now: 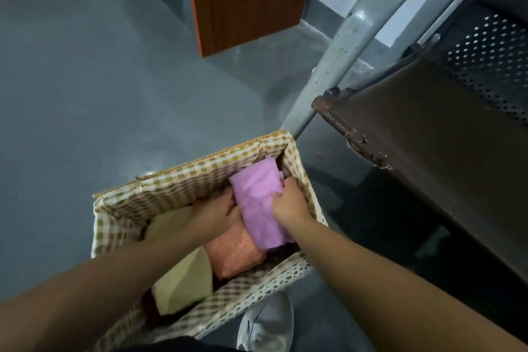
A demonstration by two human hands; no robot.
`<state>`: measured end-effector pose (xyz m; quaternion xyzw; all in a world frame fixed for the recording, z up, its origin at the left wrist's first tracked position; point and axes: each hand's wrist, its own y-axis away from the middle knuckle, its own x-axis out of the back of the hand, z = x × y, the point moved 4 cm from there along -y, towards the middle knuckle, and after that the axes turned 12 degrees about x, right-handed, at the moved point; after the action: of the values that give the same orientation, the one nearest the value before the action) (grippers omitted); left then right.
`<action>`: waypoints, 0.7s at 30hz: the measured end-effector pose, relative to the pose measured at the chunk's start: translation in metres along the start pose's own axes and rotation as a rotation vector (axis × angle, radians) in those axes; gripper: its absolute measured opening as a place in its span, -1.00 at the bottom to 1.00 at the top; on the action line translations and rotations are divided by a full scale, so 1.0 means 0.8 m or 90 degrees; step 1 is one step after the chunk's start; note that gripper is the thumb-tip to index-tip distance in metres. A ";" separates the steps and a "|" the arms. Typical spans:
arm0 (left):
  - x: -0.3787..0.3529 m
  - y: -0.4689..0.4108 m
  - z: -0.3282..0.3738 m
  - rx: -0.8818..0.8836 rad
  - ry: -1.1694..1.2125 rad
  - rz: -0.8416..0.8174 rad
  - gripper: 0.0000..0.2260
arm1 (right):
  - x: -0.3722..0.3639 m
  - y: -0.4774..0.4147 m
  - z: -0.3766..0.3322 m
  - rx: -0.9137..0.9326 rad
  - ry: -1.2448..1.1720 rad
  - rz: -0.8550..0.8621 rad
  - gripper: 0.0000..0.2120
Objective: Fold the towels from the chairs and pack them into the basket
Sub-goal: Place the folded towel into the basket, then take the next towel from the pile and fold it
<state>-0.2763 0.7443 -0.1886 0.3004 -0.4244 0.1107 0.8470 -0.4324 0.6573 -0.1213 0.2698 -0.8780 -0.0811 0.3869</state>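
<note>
A basket (183, 180) lined with brown-and-white checked cloth stands on the floor below me. Inside lie a folded pink towel (258, 203) at the right, an orange towel (237, 251) in the middle and a pale yellow towel (185, 274) at the left. My right hand (291, 203) grips the pink towel's right edge, fingers curled over it. My left hand (217, 211) reaches into the basket and touches the pink towel's left side; its fingertips are hidden behind the cloth.
A dark perforated metal chair (445, 128) with a grey leg (337, 60) stands to the right of the basket. A brown wooden cabinet (245, 0) stands on the grey floor (85, 80) at the back. My white shoe (268, 323) is beside the basket's near edge.
</note>
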 end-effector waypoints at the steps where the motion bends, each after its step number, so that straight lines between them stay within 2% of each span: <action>1: -0.012 -0.003 -0.011 -0.016 -0.067 -0.016 -0.18 | -0.005 -0.004 0.004 -0.009 -0.001 -0.009 -0.69; 3: -0.031 0.001 -0.022 -0.050 -0.085 -0.074 -0.08 | -0.011 -0.013 0.012 -0.019 0.000 -0.024 -0.70; 6: -0.038 0.009 -0.031 -0.156 -0.147 -0.034 -0.01 | -0.022 -0.019 0.020 -0.028 0.012 -0.056 -0.69; 9: -0.033 0.009 -0.041 -0.195 -0.147 -0.078 0.04 | -0.031 -0.025 0.016 0.034 0.036 -0.094 -0.81; 12: -0.027 0.006 -0.047 -0.223 -0.115 -0.054 0.04 | -0.028 -0.034 0.012 0.091 0.109 -0.067 -0.82; 15: -0.029 0.003 -0.051 -0.164 -0.156 -0.110 0.09 | -0.032 -0.028 0.008 0.114 0.312 -0.087 -0.62; 17: -0.026 0.002 -0.046 -0.129 -0.130 -0.134 0.07 | -0.045 -0.013 -0.006 0.267 0.485 -0.097 -0.58; 18: -0.022 0.001 -0.043 -0.119 -0.120 -0.125 0.03 | -0.055 -0.008 -0.008 0.326 0.507 -0.128 -0.53; 19: -0.017 0.001 -0.042 -0.119 -0.131 -0.090 -0.04 | -0.064 -0.006 -0.004 0.347 0.506 -0.192 -0.46; 21: -0.015 0.000 -0.037 -0.161 -0.208 0.008 -0.19 | -0.080 -0.011 0.024 0.282 0.516 -0.364 -0.26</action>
<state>-0.2639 0.7628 -0.2117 0.2031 -0.5688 0.0117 0.7969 -0.4074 0.6827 -0.1783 0.5826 -0.5461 0.1140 0.5911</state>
